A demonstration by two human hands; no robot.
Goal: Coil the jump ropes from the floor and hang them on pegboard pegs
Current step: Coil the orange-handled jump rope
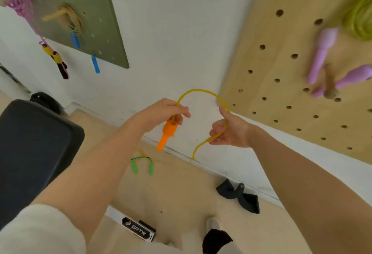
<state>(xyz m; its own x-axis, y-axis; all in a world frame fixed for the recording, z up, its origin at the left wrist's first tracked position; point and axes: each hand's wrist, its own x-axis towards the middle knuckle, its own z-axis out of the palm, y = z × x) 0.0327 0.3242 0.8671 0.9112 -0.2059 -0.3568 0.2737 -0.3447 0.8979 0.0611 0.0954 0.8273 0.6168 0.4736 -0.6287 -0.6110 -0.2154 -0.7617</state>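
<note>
Curled fingers of the left hand (167,112) close around the top of an orange handle (167,133), which hangs down below the fist, and they also pinch the yellow rope (201,91) where it leaves the handle. From there the rope arches up and over to the right hand (229,131). That hand's thumb points up along the rope, and its other fingers fold loosely over the strand as it crosses the palm. Below the right hand the rope drops in a curve toward the base of the white wall (181,32), where its end grows too faint to follow.

On the pale floor (181,193) near the wall lies a green jump rope (142,164) with two green handles. A light wooden pegboard (291,62) at right carries a coiled yellow-green rope (360,18) with lilac handles (324,52). A green pegboard (66,8) at left holds a pink rope (22,4) and a tan coil with blue handles (74,39). Dark straps (237,195) lie on the floor by the wall, and a dark padded bench (34,149) stands at left.
</note>
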